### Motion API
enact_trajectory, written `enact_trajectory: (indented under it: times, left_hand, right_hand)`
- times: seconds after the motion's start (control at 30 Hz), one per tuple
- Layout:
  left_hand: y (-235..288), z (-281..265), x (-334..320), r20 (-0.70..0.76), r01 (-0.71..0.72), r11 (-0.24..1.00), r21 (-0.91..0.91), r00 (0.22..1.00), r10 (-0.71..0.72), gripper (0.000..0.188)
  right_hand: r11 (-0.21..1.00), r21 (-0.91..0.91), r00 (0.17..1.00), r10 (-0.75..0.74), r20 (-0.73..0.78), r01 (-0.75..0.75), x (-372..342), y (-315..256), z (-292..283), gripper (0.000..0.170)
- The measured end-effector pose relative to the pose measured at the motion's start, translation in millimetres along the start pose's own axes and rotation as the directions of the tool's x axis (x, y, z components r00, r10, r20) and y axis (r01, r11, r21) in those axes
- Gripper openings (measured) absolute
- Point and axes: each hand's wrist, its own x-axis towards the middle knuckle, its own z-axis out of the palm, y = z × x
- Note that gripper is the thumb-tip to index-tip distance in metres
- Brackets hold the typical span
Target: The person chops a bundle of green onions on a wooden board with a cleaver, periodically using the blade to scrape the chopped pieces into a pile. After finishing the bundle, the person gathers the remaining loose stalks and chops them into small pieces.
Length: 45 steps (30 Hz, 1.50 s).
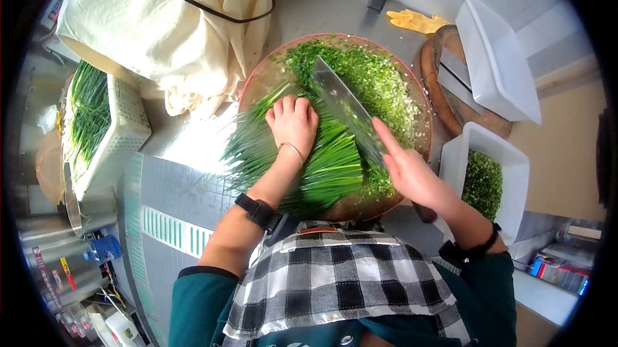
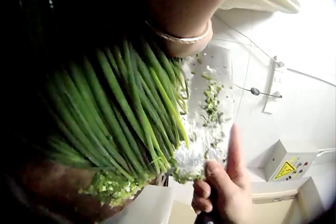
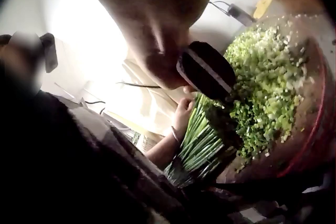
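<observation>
A thick bundle of long green stalks (image 1: 328, 167) lies on a round board (image 1: 257, 83). My left hand (image 1: 294, 125) rests on top of the bundle, fingers bent over it. My right hand (image 1: 409, 170) grips the handle of a broad cleaver (image 1: 347, 109), its index finger stretched along the blade. The blade stands beside the cut ends of the stalks, with green bits stuck to it in the left wrist view. Chopped green and white pieces (image 3: 262, 82) cover the board to the right of the blade.
A white tub of chopped greens (image 1: 483, 183) stands at the right, near an empty white tub (image 1: 499, 57) and a second round board (image 1: 428, 70). A basket of stalks (image 1: 132, 112) is at the left, with cream cloth (image 1: 174, 31) behind. Yellow gloves (image 1: 418, 22) lie at the back.
</observation>
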Motion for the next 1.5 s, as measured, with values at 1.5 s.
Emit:
enact_trajectory:
  times: [1.5]
  left_hand:
    - [-4, 1, 1, -0.044, -0.067, 0.997, -0.045, 0.997, 0.065, 0.014]
  right_hand:
    - [0.996, -0.050, 0.997, 0.072, -0.015, -0.072, 71, -2, 41, 0.074]
